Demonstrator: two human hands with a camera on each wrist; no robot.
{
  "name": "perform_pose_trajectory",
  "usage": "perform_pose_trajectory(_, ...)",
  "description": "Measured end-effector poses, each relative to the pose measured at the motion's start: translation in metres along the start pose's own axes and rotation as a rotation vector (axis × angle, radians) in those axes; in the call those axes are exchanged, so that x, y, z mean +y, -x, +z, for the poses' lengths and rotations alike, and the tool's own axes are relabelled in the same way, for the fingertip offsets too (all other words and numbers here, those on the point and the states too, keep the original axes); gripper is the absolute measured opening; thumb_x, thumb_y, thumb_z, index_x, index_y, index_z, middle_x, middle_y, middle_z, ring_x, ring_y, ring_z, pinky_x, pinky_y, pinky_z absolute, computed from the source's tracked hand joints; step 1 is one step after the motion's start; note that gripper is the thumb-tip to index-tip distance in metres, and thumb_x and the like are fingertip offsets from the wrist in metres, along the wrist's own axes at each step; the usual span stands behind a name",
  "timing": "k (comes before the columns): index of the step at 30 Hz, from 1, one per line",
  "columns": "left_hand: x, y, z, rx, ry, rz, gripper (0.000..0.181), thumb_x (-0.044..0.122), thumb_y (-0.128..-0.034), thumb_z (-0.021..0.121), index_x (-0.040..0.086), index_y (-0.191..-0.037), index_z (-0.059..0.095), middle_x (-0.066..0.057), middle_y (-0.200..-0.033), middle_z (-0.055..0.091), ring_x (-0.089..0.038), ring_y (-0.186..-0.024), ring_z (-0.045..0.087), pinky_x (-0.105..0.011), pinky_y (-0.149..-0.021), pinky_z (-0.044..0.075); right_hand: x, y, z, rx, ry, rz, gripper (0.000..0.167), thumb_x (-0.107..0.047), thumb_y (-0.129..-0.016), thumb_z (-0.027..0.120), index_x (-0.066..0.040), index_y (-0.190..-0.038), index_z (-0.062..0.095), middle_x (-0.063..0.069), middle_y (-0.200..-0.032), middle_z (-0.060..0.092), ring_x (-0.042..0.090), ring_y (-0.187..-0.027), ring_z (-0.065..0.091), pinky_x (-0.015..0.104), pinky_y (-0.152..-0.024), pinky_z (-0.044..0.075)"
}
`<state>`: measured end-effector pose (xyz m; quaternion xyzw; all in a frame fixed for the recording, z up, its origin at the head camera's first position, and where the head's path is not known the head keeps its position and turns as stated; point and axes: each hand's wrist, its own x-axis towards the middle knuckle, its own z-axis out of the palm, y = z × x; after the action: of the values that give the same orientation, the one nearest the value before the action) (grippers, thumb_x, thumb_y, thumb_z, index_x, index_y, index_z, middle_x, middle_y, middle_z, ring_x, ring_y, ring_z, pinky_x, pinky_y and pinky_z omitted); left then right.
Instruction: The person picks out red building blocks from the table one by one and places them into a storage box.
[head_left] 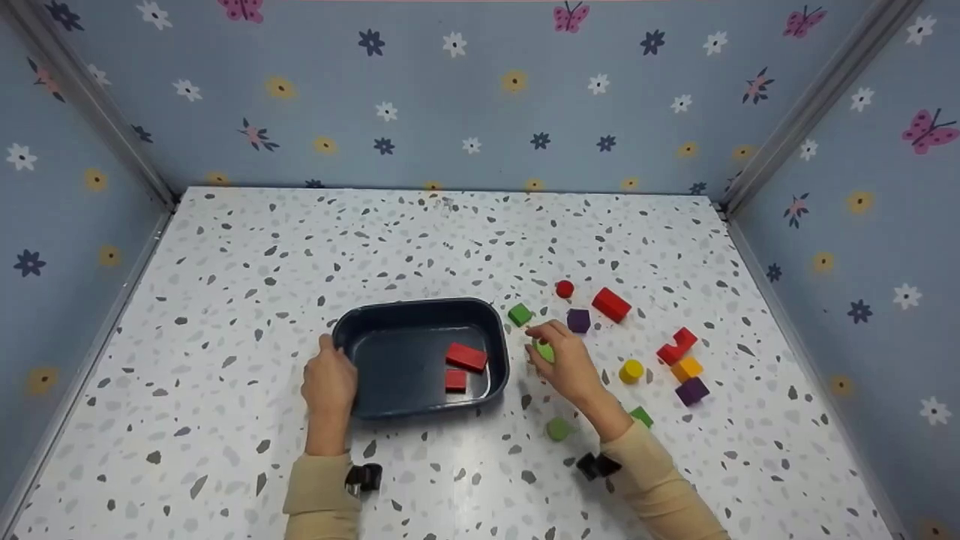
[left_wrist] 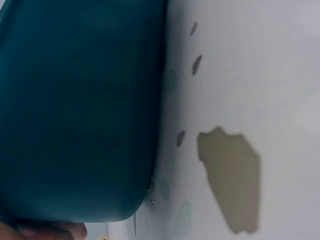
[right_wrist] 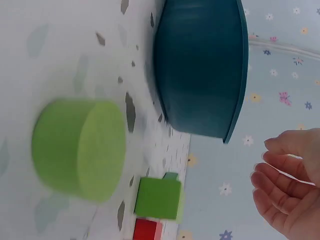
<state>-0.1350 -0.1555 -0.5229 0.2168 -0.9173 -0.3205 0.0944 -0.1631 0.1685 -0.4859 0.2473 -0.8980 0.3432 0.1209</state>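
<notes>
A dark blue tray [head_left: 405, 411] stands on the table, with two red blocks [head_left: 466, 357] inside near its right end. My left hand [head_left: 330, 379] grips the tray's left end; in the left wrist view its fingers [left_wrist: 52, 231] lie at the tray's corner. Right of the tray, my right hand [head_left: 566, 364] is above a light green round block [head_left: 543, 350], its fingers loosely bent and apart from the thumb. The right wrist view shows that hand [right_wrist: 290, 182] holding nothing, and a light green cylinder [right_wrist: 80, 150] on the table.
Around the right hand lie a green block [head_left: 520, 314], a purple cube [head_left: 578, 321], a red cylinder [head_left: 565, 289], a red block [head_left: 611, 304], a yellow cylinder [head_left: 631, 371] and another light green round block [head_left: 557, 429]. Further right sit a red arch [head_left: 678, 346], an orange block [head_left: 686, 369] and a purple block [head_left: 692, 391].
</notes>
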Motion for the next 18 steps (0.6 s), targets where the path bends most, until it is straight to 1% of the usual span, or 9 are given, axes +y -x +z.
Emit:
perform_pose_trajectory(3,0.001,-0.001,0.000,-0.016,-0.004,-0.010,0.019,0.012,-0.0910,0.043,0.001,-0.106,0.042,-0.034,-0.085,0.057,-0.047,-0.077,0.056,-0.056,-0.056,0.040,0.006,0.003,-0.008,-0.028,-0.025,0.060,0.017,-0.002,-0.079,0.064,-0.003,-0.095,0.061,0.010,-0.091,0.058,0.025,-0.080,0.056,0.034,-0.071,0.047)
perform_pose_trajectory(7,0.001,-0.001,-0.001,-0.030,-0.013,-0.020,0.020,0.012,-0.0914,0.043,0.001,-0.108,0.041,-0.035,-0.087,0.056,-0.047,-0.079,0.056,-0.056,-0.058,0.041,0.015,0.009,-0.017,-0.065,-0.022,0.096,0.021,-0.002,-0.078,0.064,0.000,-0.098,0.060,0.011,-0.094,0.057,0.027,-0.083,0.056,0.036,-0.074,0.046)
perform_pose_trajectory(9,0.001,-0.001,-0.001,-0.028,-0.015,-0.020,0.020,0.012,-0.0912,0.043,0.001,-0.108,0.042,-0.035,-0.087,0.056,-0.047,-0.079,0.056,-0.056,-0.058,0.041,0.019,0.011,-0.021,-0.082,-0.028,0.120,0.023,-0.003,-0.078,0.064,0.001,-0.100,0.059,0.010,-0.096,0.056,0.026,-0.085,0.055,0.036,-0.076,0.046)
perform_pose_trajectory(13,0.001,-0.001,-0.001,-0.020,-0.015,-0.012,0.018,0.011,-0.0911,0.043,0.000,-0.106,0.042,-0.035,-0.085,0.056,-0.047,-0.078,0.056,-0.056,-0.056,0.041,0.026,0.014,-0.027,-0.127,-0.042,0.179,0.027,-0.003,-0.078,0.065,0.002,-0.104,0.058,0.014,-0.099,0.056,0.028,-0.087,0.054,0.038,-0.078,0.045)
perform_pose_trajectory(16,0.000,-0.001,0.000,-0.012,-0.014,-0.002,0.016,0.010,-0.0910,0.043,0.000,-0.104,0.042,-0.035,-0.083,0.057,-0.047,-0.074,0.057,-0.055,-0.054,0.041,0.030,0.015,-0.030,-0.177,-0.029,0.229,0.031,-0.002,-0.077,0.066,0.003,-0.106,0.056,0.015,-0.101,0.055,0.029,-0.090,0.053,0.040,-0.079,0.044)
perform_pose_trajectory(18,0.000,-0.001,0.000,-0.009,-0.014,0.003,0.015,0.009,-0.0910,0.043,0.000,-0.103,0.042,-0.034,-0.081,0.057,-0.046,-0.073,0.057,-0.055,-0.053,0.041,0.032,0.016,-0.030,-0.214,-0.015,0.262,0.035,-0.002,-0.076,0.067,0.003,-0.109,0.056,0.014,-0.104,0.055,0.030,-0.092,0.052,0.040,-0.081,0.043)
